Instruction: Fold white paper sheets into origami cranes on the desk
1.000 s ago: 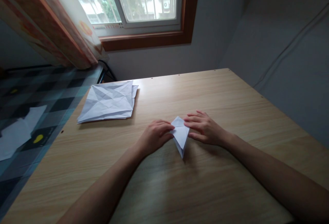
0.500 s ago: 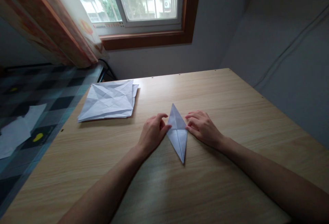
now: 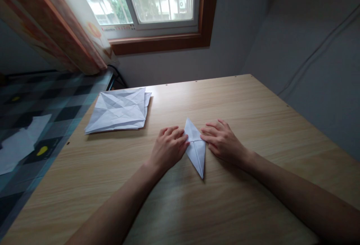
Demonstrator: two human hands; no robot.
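Note:
A small white paper (image 3: 196, 148), folded into a narrow kite shape, lies flat on the wooden table (image 3: 253, 102) with one tip toward me and one toward the window. My left hand (image 3: 168, 145) rests on the table against the paper's left edge, fingers stretched out and fingertips on the paper. My right hand (image 3: 221, 140) lies on the right side, fingers also extended, fingertips pressing the paper at its widest part.
A stack of creased white sheets (image 3: 119, 110) lies at the table's far left. Left of the table is a checked bed cover (image 3: 42, 114) with a white sheet (image 3: 17, 144) on it. A curtain (image 3: 64, 24) and a window (image 3: 152, 1) are behind.
The paper's top flap, folded down a second ago, was opened to a full point, and now both hands have come back onto the paper's middle, fingers flattened on it.

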